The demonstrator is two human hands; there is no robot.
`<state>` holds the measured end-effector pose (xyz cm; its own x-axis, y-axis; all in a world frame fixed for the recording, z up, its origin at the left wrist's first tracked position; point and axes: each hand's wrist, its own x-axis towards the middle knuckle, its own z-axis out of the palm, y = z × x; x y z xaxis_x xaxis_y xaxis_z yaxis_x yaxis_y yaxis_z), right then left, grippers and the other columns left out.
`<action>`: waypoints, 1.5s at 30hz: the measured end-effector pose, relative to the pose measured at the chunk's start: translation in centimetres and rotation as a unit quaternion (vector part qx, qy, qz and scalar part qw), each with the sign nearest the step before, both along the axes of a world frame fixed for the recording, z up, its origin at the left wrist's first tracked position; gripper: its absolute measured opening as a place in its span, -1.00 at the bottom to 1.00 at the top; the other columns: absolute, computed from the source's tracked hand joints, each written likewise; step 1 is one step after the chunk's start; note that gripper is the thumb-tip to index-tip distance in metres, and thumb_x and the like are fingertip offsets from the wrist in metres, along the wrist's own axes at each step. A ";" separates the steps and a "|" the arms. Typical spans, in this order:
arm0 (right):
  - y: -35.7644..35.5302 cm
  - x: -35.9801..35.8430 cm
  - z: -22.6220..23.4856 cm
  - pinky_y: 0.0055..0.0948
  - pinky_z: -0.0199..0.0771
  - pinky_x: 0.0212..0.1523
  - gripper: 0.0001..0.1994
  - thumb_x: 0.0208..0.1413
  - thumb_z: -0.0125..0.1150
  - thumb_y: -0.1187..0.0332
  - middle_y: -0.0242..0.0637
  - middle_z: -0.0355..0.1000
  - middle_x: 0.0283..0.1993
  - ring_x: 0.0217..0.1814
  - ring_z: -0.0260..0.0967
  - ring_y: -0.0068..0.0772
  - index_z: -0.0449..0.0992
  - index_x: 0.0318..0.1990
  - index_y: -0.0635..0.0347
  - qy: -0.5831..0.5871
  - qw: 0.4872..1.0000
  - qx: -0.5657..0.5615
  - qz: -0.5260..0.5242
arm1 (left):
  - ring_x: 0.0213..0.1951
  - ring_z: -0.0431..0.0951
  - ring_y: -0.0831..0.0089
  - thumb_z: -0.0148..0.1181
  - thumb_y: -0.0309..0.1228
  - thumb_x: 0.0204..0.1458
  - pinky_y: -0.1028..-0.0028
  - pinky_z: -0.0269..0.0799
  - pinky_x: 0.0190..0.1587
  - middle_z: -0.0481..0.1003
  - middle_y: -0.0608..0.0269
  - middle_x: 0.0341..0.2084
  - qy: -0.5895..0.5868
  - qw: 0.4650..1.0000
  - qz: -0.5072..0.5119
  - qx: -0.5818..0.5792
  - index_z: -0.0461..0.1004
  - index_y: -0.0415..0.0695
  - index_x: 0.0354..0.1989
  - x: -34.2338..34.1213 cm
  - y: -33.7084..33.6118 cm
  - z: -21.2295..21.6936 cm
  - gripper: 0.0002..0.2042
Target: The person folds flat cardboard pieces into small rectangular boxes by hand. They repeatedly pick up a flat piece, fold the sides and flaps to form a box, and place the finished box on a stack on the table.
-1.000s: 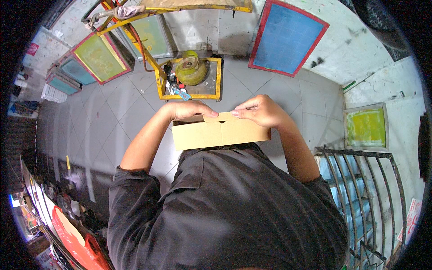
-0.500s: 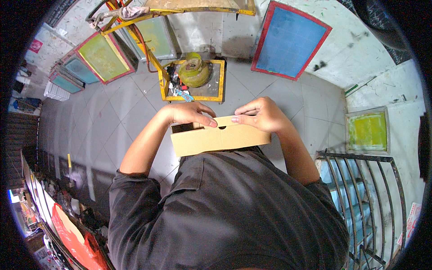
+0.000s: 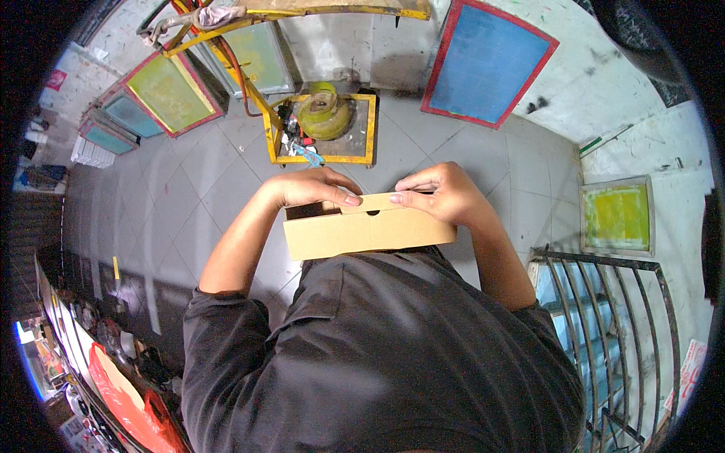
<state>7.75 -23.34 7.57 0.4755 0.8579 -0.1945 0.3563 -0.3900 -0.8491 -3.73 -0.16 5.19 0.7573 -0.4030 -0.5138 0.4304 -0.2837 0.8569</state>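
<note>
2 hands (image 3: 445,198) on cardboard box (image 3: 370,235), grey floor (image 3: 204,170)

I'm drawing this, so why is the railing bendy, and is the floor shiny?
Head view: the railing curves, probably from the fisheye lens, and the corners are black; head view again: pale streaks, perhaps glare, cross the grey floor at left.

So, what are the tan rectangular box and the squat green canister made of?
The tan rectangular box looks like matte, uncoated cardboard: its thin, plain folded panels suggest it. The squat green canister is probably painted metal, given its rounded body and uneven, dingy colour.
</note>
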 end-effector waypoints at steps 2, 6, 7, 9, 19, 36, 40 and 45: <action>0.1 -0.1 0.2 -0.51 0.45 -0.32 -0.67 -0.18 0.32 0.09 -0.16 0.51 -0.41 -0.38 0.50 -0.39 0.58 -0.40 0.19 0.003 1.000 0.001 -0.008 | -0.11 0.39 0.36 0.14 -0.06 -0.10 0.44 0.28 -0.03 0.43 0.07 -0.16 -0.006 1.000 0.000 -0.003 0.34 -0.33 -0.03 0.0 0.0 -0.1 -0.41; 0.3 0.1 0.3 -0.54 0.43 -0.33 -0.67 -0.16 0.32 0.14 -0.15 0.51 -0.41 -0.38 0.48 -0.44 0.57 -0.38 0.26 0.031 0.999 -0.023 -0.001 | -0.11 0.38 0.37 0.11 -0.09 -0.07 0.44 0.26 -0.04 0.43 0.10 -0.17 -0.012 1.000 -0.001 -0.007 0.36 -0.32 -0.04 0.3 0.2 -0.3 -0.46; 0.5 0.1 0.8 -0.54 0.43 -0.31 -0.66 -0.15 0.33 0.19 -0.14 0.51 -0.39 -0.35 0.46 -0.46 0.55 -0.36 0.32 0.036 0.999 -0.035 0.006 | -0.11 0.38 0.37 0.10 -0.10 -0.06 0.44 0.26 -0.04 0.43 0.11 -0.17 -0.017 1.000 -0.004 -0.001 0.36 -0.32 -0.05 0.3 0.2 -0.2 -0.47; 0.6 0.2 0.8 -0.55 0.43 -0.32 -0.66 -0.15 0.33 0.18 -0.14 0.51 -0.40 -0.36 0.46 -0.48 0.55 -0.36 0.33 0.034 0.999 -0.036 0.007 | -0.13 0.38 0.38 0.10 -0.10 -0.06 0.45 0.27 -0.06 0.44 0.12 -0.18 -0.013 1.000 0.003 -0.001 0.37 -0.31 -0.05 0.3 0.2 -0.1 -0.48; 0.9 0.3 -0.6 -0.51 0.40 -0.42 -0.67 -0.17 0.31 0.06 -0.18 0.50 -0.46 -0.48 0.46 -0.44 0.59 -0.41 0.16 0.008 0.999 -0.027 -0.015 | -0.19 0.38 0.45 0.05 -0.09 -0.02 0.50 0.28 -0.12 0.45 0.14 -0.22 -0.026 0.999 0.008 0.028 0.36 -0.28 -0.04 0.2 0.3 0.0 -0.50; -1.1 0.5 -0.2 -0.36 0.42 -0.14 -0.62 -0.37 0.41 0.29 -0.19 0.48 -0.20 -0.19 0.45 -0.20 0.53 -0.30 0.24 -0.120 0.953 0.208 0.185 | 0.15 0.19 0.22 0.30 -0.29 -0.20 0.33 0.02 0.19 0.33 0.05 0.02 -0.217 0.972 0.010 -0.085 0.36 -0.09 0.03 -2.4 -2.1 1.4 -0.47; -0.8 0.3 -1.3 -0.35 0.43 -0.13 -0.65 -0.33 0.38 0.31 -0.17 0.47 -0.20 -0.17 0.44 -0.18 0.53 -0.31 0.26 -0.123 0.957 0.168 0.204 | 0.07 0.29 0.35 0.31 -0.41 -0.18 0.44 0.13 0.12 0.39 0.10 -0.03 -0.196 0.979 0.006 -0.050 0.41 -0.10 -0.03 -2.9 -2.2 1.6 -0.55; 0.7 1.4 -2.4 -0.33 0.36 -0.04 -0.61 -0.25 0.34 0.29 -0.13 0.44 -0.12 -0.06 0.40 -0.21 0.50 -0.21 0.28 -0.035 0.961 0.085 0.260 | -0.19 0.46 0.56 0.24 -0.42 -0.10 0.54 0.32 -0.07 0.50 0.18 -0.21 -0.127 0.988 0.090 0.012 0.45 -0.10 -0.07 -5.0 -1.2 0.5 -0.65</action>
